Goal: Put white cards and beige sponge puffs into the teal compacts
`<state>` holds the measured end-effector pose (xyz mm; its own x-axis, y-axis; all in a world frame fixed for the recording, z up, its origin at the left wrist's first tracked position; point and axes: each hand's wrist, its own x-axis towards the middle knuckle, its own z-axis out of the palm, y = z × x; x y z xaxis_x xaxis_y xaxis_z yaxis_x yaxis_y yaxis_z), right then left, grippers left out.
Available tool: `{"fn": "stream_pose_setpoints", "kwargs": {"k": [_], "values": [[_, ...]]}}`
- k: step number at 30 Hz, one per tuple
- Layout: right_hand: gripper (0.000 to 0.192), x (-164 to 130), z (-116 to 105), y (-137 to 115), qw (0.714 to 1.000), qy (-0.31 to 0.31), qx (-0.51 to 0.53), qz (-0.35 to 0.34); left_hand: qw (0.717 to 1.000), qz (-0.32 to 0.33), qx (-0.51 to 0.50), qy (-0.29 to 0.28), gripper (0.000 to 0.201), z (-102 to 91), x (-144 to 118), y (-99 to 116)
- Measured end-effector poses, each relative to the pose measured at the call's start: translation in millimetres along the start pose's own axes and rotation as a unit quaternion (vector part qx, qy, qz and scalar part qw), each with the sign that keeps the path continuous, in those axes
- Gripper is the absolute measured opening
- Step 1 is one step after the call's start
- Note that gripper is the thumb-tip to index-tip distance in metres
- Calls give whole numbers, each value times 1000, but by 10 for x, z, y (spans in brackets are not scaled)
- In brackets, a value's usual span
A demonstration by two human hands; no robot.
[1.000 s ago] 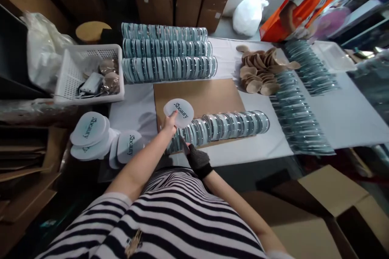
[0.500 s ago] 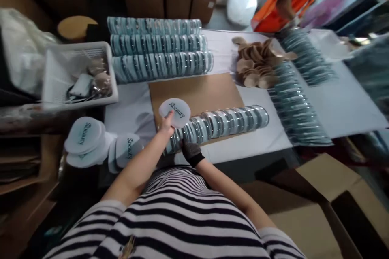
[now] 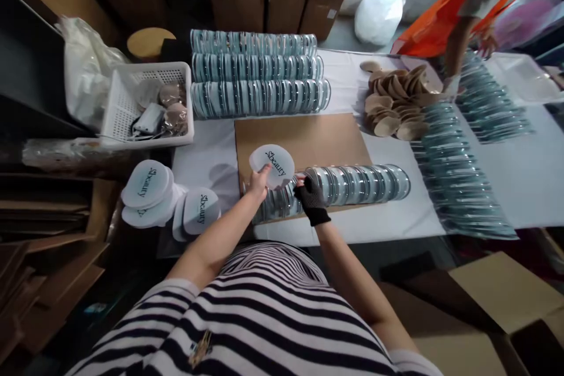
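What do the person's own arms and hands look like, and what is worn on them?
The left hand is bare. The right hand wears a dark knitted glove that ends at the wrist. Both forearms are uncovered. Short sleeves of a black-and-white striped shirt cover the upper arms.

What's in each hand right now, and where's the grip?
Left hand holds a round white printed pouch by its lower edge. Gloved right hand rests on the row of round cases; its grip is unclear.

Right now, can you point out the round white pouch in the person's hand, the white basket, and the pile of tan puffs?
round white pouch (image 3: pixel 273 165), head view, on its printed face.
white basket (image 3: pixel 115 111), head view, on its perforated left wall.
tan puffs (image 3: pixel 394 103), head view, middle of the pile.
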<state>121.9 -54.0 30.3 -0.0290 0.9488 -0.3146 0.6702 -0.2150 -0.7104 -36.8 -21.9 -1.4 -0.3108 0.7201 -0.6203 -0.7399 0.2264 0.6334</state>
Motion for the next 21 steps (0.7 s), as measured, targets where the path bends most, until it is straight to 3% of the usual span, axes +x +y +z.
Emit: {"fn": "stream_pose_setpoints", "kwargs": {"k": [2, 3, 7, 10, 12, 15, 18, 21], "values": [[54, 84, -68, -91, 991, 113, -30, -59, 1000, 4, 11, -11, 23, 11, -62, -6], [59, 79, -66, -142, 984, 138, -63, -92, 1000, 6, 20, -15, 21, 10, -98, -11], [59, -134, 129, -325, 960, 112, -155, -206, 998, 12, 64, -21, 10, -21, -272, -56], [49, -240, 205, -378, 986, 94, -77, -117, 997, 18, 68, -31, 10, -83, -369, -33], [47, -236, 127, -353, 990, 137, 6, -36, 997, 29, 68, -36, 14, -213, -362, 115], [51, -249, -124, -219, 969, 213, 122, -14, 994, 55, 94, -9, 24, -681, -303, 586], [53, -411, -352, -23, 958, 220, 183, 12, 979, 107, 158, 63, 42, -1398, -295, 1102], [57, -606, -395, 142, 958, 204, 194, 53, 884, 203, 384, 173, 86, -2009, -357, 1321]]}}
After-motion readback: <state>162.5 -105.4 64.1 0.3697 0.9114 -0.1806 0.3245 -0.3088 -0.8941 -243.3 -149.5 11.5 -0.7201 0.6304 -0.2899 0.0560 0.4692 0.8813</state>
